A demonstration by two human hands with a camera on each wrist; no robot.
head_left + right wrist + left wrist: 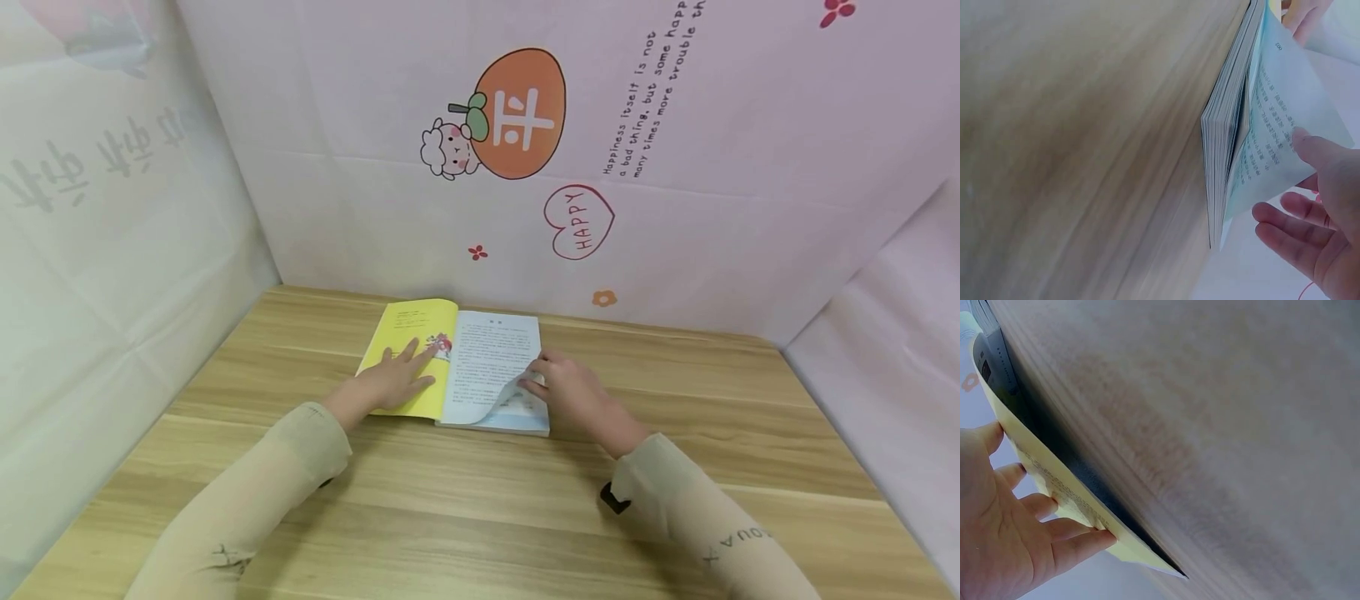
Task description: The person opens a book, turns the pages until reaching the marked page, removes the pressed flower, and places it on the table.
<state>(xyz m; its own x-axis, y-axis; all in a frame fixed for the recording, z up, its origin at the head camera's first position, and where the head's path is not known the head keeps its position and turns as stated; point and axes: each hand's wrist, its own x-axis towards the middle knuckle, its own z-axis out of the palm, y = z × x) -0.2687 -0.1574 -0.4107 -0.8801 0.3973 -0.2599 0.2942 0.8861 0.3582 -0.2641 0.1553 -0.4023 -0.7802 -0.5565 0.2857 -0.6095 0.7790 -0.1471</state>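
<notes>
An open book (487, 350) lies on the wooden table, its left side a bright yellow page (408, 321) with a small coloured picture. My left hand (390, 379) rests on that yellow page with fingers spread; in the left wrist view the fingertips press on the yellow sheet (1054, 481), which bows up from the table. At the book's right edge, my right hand (566, 387) pinches the lower corner of a printed page (1279, 119) between thumb and fingers. That page curls upward, and part of the bluish page beneath shows. The thick page block (1225, 137) stays flat below.
The wooden table (465, 508) stretches around the book on all sides. Behind it rises a pale cloth wall (360, 217) with printed cartoons and lettering; more cloth hangs at left and right. Dark bands (615, 497) show at the sleeve cuffs.
</notes>
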